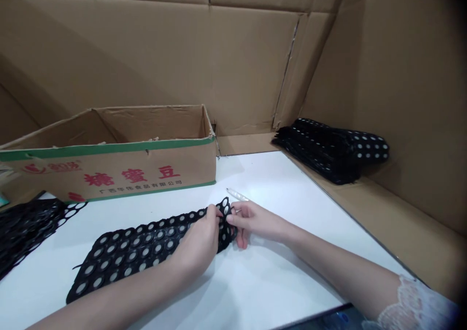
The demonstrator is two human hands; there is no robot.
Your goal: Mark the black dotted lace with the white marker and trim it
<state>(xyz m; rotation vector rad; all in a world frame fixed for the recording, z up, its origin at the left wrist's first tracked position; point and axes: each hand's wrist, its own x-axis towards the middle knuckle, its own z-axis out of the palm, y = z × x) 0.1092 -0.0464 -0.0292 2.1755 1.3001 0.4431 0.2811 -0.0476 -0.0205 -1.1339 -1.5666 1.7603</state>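
Observation:
A black sheet with rows of round pale discs [124, 245] lies at a slant across the white tabletop. My left hand [197, 247] reaches over its right part, fingers closed on the sheet near that end. At the sheet's right end, my right hand [260, 221] pinches the edge between thumb and fingers, and a small corner stands up there. The left forearm hides part of the sheet's near side. Just behind my right hand, a slim clear pen-like tool [236, 193] rests on the table, partly covered by the fingers.
A cardboard box with green edges and red lettering [146, 162] stands at the back left. Black ring-patterned strips [29, 230] are heaped at the left edge. Several similar dotted black sheets [324, 150] are stacked at the right, by the cardboard walls [164, 52] around the white table [284, 281].

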